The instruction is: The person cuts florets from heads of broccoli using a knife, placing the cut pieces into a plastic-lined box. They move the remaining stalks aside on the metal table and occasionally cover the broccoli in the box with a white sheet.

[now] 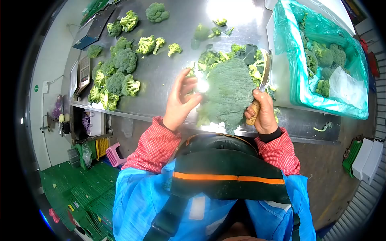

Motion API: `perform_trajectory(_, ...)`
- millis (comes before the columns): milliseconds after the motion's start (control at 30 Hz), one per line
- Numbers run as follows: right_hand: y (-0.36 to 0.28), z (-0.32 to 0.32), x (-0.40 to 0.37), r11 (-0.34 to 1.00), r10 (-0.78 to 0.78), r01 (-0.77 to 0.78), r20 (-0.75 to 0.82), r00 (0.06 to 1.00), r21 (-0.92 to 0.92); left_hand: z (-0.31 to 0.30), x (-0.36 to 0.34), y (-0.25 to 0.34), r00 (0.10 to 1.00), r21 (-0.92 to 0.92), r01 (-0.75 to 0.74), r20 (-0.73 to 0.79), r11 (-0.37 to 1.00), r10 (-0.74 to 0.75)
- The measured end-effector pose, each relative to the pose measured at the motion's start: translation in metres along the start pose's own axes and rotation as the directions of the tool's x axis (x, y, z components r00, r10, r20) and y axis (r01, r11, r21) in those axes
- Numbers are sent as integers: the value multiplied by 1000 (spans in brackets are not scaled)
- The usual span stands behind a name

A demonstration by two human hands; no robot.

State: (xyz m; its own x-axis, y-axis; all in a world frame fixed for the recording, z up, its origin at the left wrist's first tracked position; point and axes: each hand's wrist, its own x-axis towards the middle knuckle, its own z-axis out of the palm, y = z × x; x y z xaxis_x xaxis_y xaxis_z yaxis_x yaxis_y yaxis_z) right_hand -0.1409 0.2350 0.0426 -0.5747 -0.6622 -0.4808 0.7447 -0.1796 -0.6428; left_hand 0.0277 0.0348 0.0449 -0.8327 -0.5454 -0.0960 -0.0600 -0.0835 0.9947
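Observation:
A large green broccoli head [231,90] fills the space between my hands, close to the camera and partly blurred. My left hand [183,98] is at its left side, fingers apart and curved, with nothing in them. The fingers of my right hand [263,110] wrap round the wooden handle of a knife [265,72], whose curved blade points up and away from me. Behind the big head, broccoli pieces and leaves [243,52] lie on the metal table [177,28], partly hidden by it.
Cut broccoli florets [116,74] are heaped at the table's left, near a scale [83,72]. Smaller pieces [146,44] lie around them. On the right stands a box lined with a green plastic bag [287,48], holding broccoli [323,56]. Green crates [76,188] cover the floor at lower left.

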Motion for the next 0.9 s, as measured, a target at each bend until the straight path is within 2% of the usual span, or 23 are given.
perform_trajectory(67,2,2,1,999,-24,25,20,999,-44,7,-2,15,988,-143,153,55,978,-146)
perform_trajectory(167,10,9,2,972,-92,104,67,994,-210,26,3,23,985,-79,127,124,989,-116)
perform_trajectory(200,9,11,1,952,-96,112,72,993,-283,35,4,24,986,-55,139,99,989,-133)
perform_trajectory(333,2,17,-1,920,-121,137,67,990,-367,35,9,18,971,-303,234,108,924,-211)
perform_trajectory(400,-1,18,-4,920,-116,133,68,991,-368,34,7,15,968,-388,252,118,887,-224)
perform_trajectory(600,-5,17,-4,937,-106,117,52,993,-330,34,4,9,965,-484,261,139,836,-220)
perform_trajectory(900,-5,18,-1,936,-93,112,74,993,-333,38,5,5,961,-499,274,165,822,-221)
